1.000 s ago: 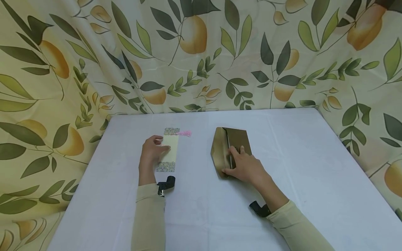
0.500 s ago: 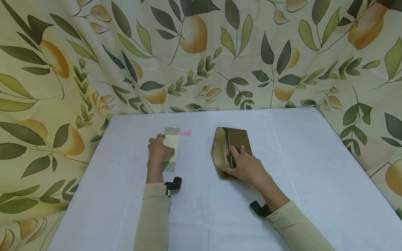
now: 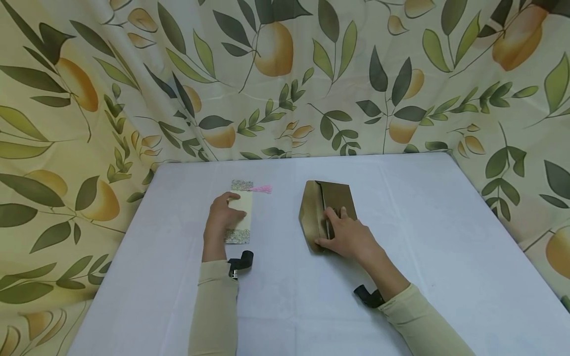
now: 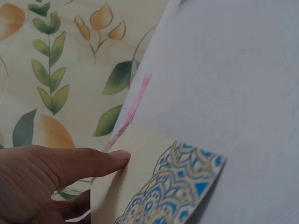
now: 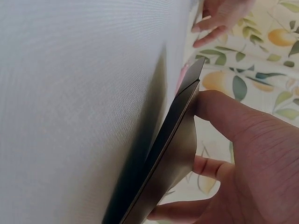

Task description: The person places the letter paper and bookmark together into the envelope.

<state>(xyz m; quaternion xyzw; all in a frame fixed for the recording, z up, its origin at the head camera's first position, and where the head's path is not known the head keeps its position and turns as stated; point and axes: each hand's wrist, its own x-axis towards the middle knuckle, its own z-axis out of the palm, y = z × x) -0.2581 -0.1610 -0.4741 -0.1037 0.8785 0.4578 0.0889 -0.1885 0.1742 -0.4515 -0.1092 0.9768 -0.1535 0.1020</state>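
Note:
A cream bookmark [image 3: 244,221] with patterned bands at both ends and a pink tassel [image 3: 261,189] is on the left side of the table. My left hand [image 3: 219,213] pinches its left edge. In the left wrist view the thumb [image 4: 110,160] lies on the cream face, its other fingers partly hidden by the card, and the blue patterned band [image 4: 175,186] shows. To the right, a gold-brown envelope [image 3: 309,210] has its flap open toward the left. My right hand [image 3: 354,237] grips it, fingers on its face and thumb by the lower edge. The right wrist view shows the envelope [image 5: 175,156] tilted above the cloth.
A white cloth [image 3: 289,296] covers the table. Behind and at the sides hangs a curtain [image 3: 329,94] printed with fruit and leaves. Black camera mounts [image 3: 242,261] sit at both wrists.
My left hand moved right onto the bookmark, then slightly back left, with the bookmark shifting a little left under it. The right hand and envelope stay still.

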